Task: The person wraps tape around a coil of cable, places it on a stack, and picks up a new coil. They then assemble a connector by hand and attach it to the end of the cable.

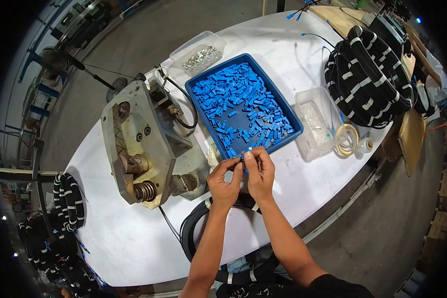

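My left hand [225, 185] and my right hand [260, 177] meet at the near edge of a blue tray [286, 144]. Fingers and thumbs of both are pinched together. Between them shows a bit of a small blue plastic connector housing [247, 171], mostly hidden by the fingers. Something dark, perhaps a cable end, is at the left fingertips; it is too small to make out. Many loose blue connector housings [228, 84] lie in the tray. Below my hands a coil of black cable [187, 233] with white tape bands hangs over the table edge.
A metal press-like machine [151, 144] stands left of the tray. Clear plastic bins hold metal terminals [201, 58] and whitish small parts [315, 121]. Tape rolls [347, 140] and a large banded cable coil [365, 79] sit to the right. A person [434, 69] is at far right.
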`<action>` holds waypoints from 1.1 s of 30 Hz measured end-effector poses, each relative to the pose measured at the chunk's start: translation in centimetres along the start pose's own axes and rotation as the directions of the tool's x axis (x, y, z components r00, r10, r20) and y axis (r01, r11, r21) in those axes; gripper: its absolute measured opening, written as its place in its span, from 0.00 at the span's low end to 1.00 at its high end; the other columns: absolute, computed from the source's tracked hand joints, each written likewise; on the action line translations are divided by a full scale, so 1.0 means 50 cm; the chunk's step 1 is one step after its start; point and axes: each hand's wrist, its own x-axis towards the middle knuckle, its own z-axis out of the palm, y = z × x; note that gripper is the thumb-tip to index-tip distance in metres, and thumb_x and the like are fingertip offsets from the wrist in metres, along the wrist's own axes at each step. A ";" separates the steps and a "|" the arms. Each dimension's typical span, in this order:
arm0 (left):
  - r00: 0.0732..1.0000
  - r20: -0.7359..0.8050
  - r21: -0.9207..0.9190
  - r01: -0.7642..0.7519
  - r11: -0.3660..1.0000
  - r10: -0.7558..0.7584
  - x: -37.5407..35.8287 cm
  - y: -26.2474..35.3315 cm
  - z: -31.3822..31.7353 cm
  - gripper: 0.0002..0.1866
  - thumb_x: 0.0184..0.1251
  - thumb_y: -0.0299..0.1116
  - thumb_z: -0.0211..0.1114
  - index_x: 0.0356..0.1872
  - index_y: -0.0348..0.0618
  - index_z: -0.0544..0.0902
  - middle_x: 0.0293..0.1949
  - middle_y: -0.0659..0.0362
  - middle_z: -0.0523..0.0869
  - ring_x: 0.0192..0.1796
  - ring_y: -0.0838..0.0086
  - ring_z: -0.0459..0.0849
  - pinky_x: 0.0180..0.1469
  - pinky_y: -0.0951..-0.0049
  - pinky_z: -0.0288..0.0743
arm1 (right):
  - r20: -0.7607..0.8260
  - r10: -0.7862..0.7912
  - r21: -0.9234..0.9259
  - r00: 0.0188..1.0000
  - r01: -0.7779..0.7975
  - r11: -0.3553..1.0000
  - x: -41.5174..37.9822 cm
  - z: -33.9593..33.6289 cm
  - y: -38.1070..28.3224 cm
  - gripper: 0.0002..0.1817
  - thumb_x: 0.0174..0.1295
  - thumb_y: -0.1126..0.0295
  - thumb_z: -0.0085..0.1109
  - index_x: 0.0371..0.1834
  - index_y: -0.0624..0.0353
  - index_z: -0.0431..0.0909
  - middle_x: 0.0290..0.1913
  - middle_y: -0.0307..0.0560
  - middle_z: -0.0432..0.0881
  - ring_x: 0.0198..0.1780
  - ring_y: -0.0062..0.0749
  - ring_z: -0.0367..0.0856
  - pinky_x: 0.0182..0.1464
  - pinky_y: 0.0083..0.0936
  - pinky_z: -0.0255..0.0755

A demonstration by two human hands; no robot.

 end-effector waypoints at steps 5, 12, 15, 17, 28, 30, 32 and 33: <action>0.995 0.044 -0.089 0.095 0.992 -0.091 -0.011 -0.026 -0.006 0.06 0.71 0.22 0.63 0.44 0.29 0.83 0.39 0.54 0.87 0.42 0.76 0.85 0.49 0.75 0.80 | 0.010 0.068 0.122 0.998 -0.069 0.990 0.002 -0.014 -0.003 0.11 0.74 0.69 0.51 0.39 0.67 0.78 0.35 0.40 0.76 0.33 0.17 0.70 0.37 0.17 0.68; 0.984 -0.009 -0.229 0.170 0.958 -0.177 -0.005 -0.005 -0.002 0.07 0.73 0.25 0.62 0.45 0.30 0.81 0.39 0.54 0.87 0.40 0.75 0.86 0.46 0.75 0.81 | -0.035 -0.009 -0.040 0.999 0.007 0.999 -0.013 -0.029 -0.023 0.08 0.69 0.74 0.55 0.45 0.67 0.79 0.39 0.46 0.78 0.38 0.26 0.77 0.41 0.24 0.72; 0.982 -0.008 -0.264 0.178 0.948 -0.187 -0.003 -0.004 -0.004 0.08 0.73 0.26 0.62 0.45 0.30 0.81 0.38 0.53 0.87 0.39 0.75 0.86 0.43 0.75 0.80 | 0.045 -0.021 -0.303 0.999 0.034 0.953 -0.009 -0.039 -0.050 0.08 0.65 0.76 0.58 0.45 0.66 0.79 0.42 0.50 0.79 0.38 0.30 0.79 0.42 0.26 0.73; 0.979 -0.012 -0.276 0.190 0.942 -0.201 -0.003 -0.003 -0.005 0.08 0.73 0.26 0.62 0.45 0.30 0.81 0.38 0.53 0.87 0.39 0.75 0.86 0.42 0.76 0.80 | 0.085 -0.031 -0.379 0.996 0.060 0.924 -0.013 -0.047 -0.067 0.08 0.64 0.76 0.59 0.45 0.66 0.79 0.41 0.51 0.79 0.38 0.30 0.79 0.41 0.26 0.74; 0.985 -0.039 -0.424 0.134 0.896 -0.166 -0.011 0.006 -0.034 0.06 0.73 0.26 0.61 0.41 0.32 0.81 0.37 0.54 0.86 0.36 0.74 0.84 0.42 0.73 0.80 | 0.135 0.066 -0.414 0.989 -0.005 0.910 -0.092 -0.073 -0.095 0.10 0.66 0.71 0.64 0.47 0.66 0.83 0.28 0.40 0.79 0.25 0.18 0.69 0.27 0.19 0.63; 0.979 -0.058 -0.427 0.152 0.891 -0.195 -0.036 0.022 -0.048 0.06 0.73 0.27 0.61 0.41 0.32 0.80 0.36 0.54 0.85 0.34 0.72 0.84 0.42 0.70 0.79 | 0.154 0.078 -0.413 0.985 -0.007 0.910 -0.096 -0.073 -0.112 0.09 0.65 0.72 0.64 0.44 0.65 0.84 0.28 0.43 0.79 0.25 0.21 0.71 0.27 0.22 0.64; 0.973 -0.076 -0.483 0.156 0.862 -0.219 -0.075 0.040 -0.069 0.06 0.73 0.27 0.60 0.42 0.33 0.80 0.37 0.53 0.85 0.35 0.71 0.84 0.42 0.69 0.79 | 0.184 0.101 -0.411 0.978 -0.017 0.911 -0.106 -0.071 -0.128 0.08 0.65 0.72 0.64 0.42 0.64 0.85 0.29 0.46 0.80 0.25 0.25 0.72 0.27 0.24 0.64; 0.962 -0.075 -0.509 0.190 0.840 -0.263 -0.095 0.057 -0.080 0.05 0.73 0.26 0.60 0.42 0.35 0.80 0.38 0.52 0.84 0.35 0.69 0.84 0.43 0.67 0.80 | 0.229 0.119 -0.368 0.966 -0.027 0.929 -0.109 -0.071 -0.136 0.08 0.65 0.72 0.64 0.41 0.65 0.85 0.28 0.46 0.79 0.24 0.25 0.72 0.27 0.24 0.64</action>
